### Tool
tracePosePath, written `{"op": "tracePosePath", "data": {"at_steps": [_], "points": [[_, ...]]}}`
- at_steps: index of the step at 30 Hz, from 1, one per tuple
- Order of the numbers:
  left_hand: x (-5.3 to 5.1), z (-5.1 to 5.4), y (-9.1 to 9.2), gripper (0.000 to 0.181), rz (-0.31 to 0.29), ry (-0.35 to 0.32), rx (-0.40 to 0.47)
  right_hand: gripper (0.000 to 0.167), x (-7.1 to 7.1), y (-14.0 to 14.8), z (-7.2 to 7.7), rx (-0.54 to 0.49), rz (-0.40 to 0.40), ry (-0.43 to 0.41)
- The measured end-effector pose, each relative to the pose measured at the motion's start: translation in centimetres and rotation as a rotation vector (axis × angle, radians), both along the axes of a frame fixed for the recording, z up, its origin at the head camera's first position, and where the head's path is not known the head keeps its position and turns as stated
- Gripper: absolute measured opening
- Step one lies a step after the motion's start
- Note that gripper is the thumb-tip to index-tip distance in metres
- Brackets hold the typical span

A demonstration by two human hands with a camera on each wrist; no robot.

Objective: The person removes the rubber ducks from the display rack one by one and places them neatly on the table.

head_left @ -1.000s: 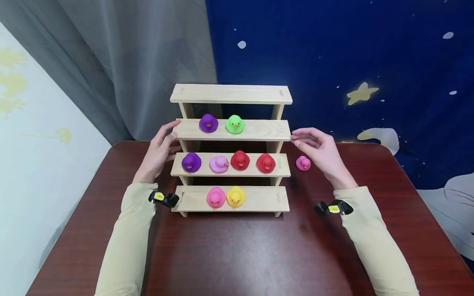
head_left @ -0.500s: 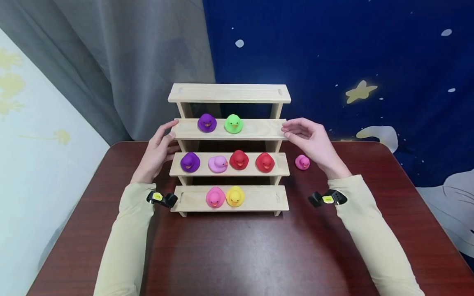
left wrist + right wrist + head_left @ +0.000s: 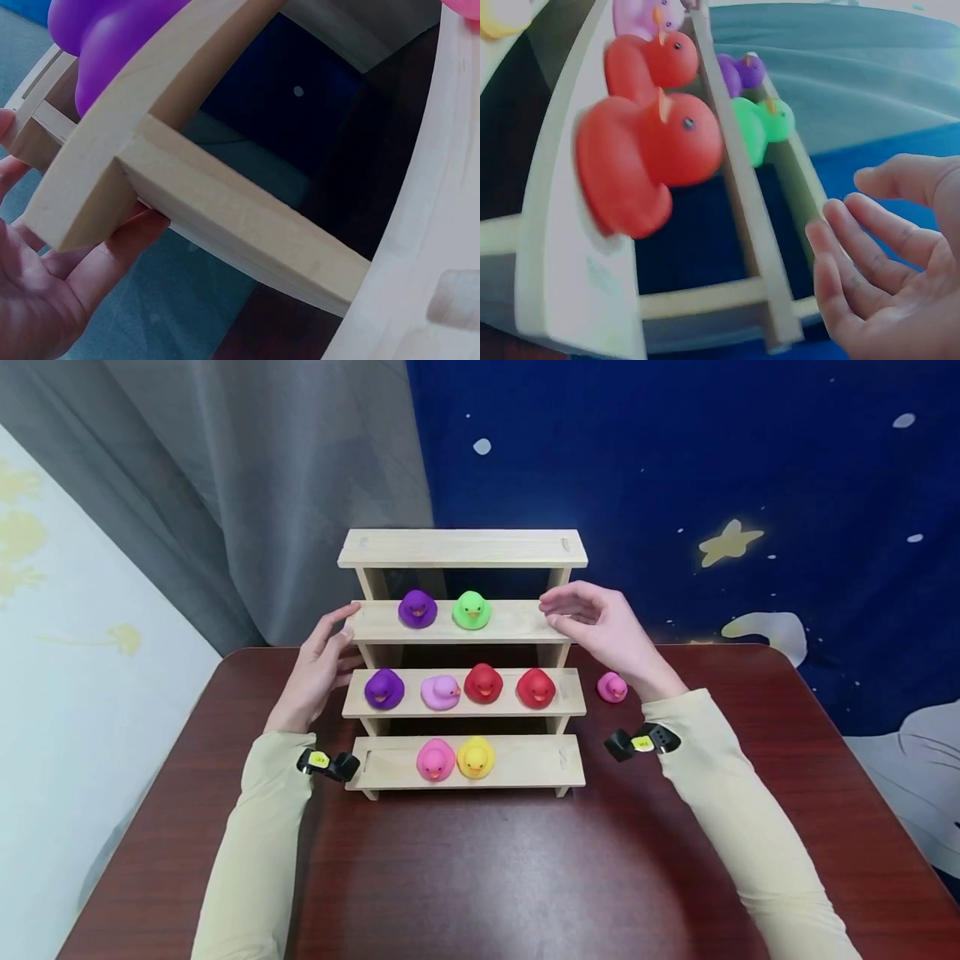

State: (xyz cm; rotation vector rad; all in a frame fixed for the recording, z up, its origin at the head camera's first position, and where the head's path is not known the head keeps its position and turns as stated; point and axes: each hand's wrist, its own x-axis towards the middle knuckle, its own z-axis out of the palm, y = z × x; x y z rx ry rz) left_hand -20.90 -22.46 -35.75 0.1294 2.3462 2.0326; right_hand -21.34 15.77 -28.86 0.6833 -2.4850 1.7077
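the left hand [image 3: 313, 672] is gripping the left end of the wooden rack [image 3: 461, 549], its fingers closing in narrowly on the tip of the second board from the top [image 3: 517, 620]. the right hand [image 3: 603, 622] is hovering at the rack's right end, over the tip of that same board; its fingers are curving loosely, keeping a moderate gap from the thumb and holding nothing, and whether they are touching the wood i cannot tell.

on that board, left of the rack's middle, a purple duck [image 3: 417, 610] is sitting, and a green duck [image 3: 472, 611] is sitting near the rack's middle. on the rack's third board, a second purple duck [image 3: 384, 690], a lilac duck [image 3: 441, 692] facing the rack's right end, a red duck [image 3: 483, 683] and another red duck [image 3: 536, 689] are lining up from left to right. on the rack's lowest board, a pink duck [image 3: 436, 760] and a yellow duck [image 3: 476, 758] are sitting side by side.

the rack is standing on the bench [image 3: 465, 868], and a small pink duck [image 3: 612, 687] is resting just right of the rack. behind the rack, a grey curtain [image 3: 300, 460] and a dark blue curtain [image 3: 600, 468] are hanging.
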Motion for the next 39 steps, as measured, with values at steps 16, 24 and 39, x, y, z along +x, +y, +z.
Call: {"op": "tracePosePath", "data": {"at_steps": [16,24,39], "points": [[0.2,-0.2,0.0,0.044,0.003,0.016,0.015,0.025,-1.3,-4.1,-0.7,0.125,0.003,0.013],[0.1,-0.2,0.2,0.044,-0.001,0.019,0.026,0.03,-1.6,-5.9,-1.1,0.12,-0.004,0.073],[0.0,-0.4,0.2,0.043,0.013,0.026,0.028,0.036,-2.2,-8.1,-1.5,0.198,-0.026,0.22]]}}
